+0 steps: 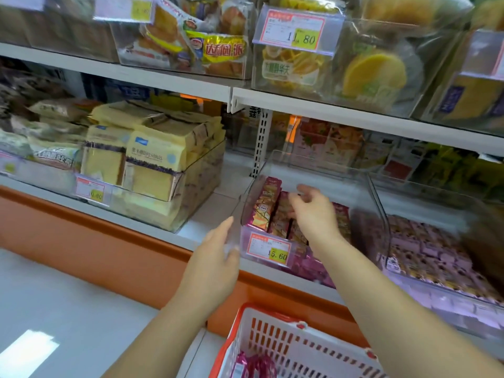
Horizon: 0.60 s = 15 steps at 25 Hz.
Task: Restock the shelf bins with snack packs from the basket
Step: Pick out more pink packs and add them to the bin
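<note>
A clear plastic bin stands on the lower shelf with a 15.60 price tag on its front. Pink and gold snack packs stand upright in its left half. My right hand reaches into the bin from above, its loosely bent fingers over the tops of the packs and nothing visibly held. My left hand lies with straight fingers against the bin's left front corner. The white basket with a red rim sits below my arms, and shiny pink packs lie inside it.
Another clear bin of purple packs stands to the right. A bin of yellow cake packs is on the left. An upper shelf with more bins overhangs. An orange ledge and a grey lid lie in front.
</note>
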### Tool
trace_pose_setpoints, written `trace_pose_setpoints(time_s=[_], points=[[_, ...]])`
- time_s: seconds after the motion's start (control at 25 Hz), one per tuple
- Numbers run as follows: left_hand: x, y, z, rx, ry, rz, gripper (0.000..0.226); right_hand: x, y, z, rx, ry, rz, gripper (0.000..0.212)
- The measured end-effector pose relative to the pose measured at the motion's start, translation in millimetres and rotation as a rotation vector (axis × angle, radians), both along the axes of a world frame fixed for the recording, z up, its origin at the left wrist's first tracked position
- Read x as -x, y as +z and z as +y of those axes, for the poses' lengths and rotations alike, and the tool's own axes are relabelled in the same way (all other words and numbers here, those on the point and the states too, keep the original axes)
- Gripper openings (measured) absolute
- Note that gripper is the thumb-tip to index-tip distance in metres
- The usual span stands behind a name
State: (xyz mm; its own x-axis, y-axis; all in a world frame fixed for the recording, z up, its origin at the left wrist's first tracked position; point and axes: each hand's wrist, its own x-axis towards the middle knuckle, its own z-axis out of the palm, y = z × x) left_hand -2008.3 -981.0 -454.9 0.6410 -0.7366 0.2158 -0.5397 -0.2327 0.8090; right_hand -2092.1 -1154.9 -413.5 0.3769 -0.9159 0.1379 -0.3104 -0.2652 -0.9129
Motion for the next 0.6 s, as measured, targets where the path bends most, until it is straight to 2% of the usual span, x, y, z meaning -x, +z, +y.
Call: trace_pose_setpoints(time_s=[0.08,0.16,0.24,0.44,0.52,0.6], points=[[7.3,-5.9,19.2,0.048,0.098,-0.060,0.044,44.2,-3.9,37.9,0.081,-0.057,-0.250,0.025],[19.3,-21.6,31.6,0.043,0.089,-0.104,0.038,88.9,-26.4,76.6,0.075,-0.103,-0.368,0.024],[44.2,-52.1,41.6,-0.116,-0.052,-0.134,0.035,123.4,-71.2,103.3,-0.009,-0.145,-0.286,0.026],[109.9,-158.7,62.4,-0.778,-0.511,-0.111,0.050,192.2,-207.1,131.7,-0.486,-0.184,0.189,0.029],[126.9,-187.7,59.1,-0.887,-0.533,-0.040,0.046,212.7,-238.3,140.1,-0.649,-0.190,0.263,0.030],[143.1,-207.7,52.5,-0.971,-0.450,0.016,0.043,225.8,-257.8,143.0,-0.772,-0.185,0.278,0.029]])
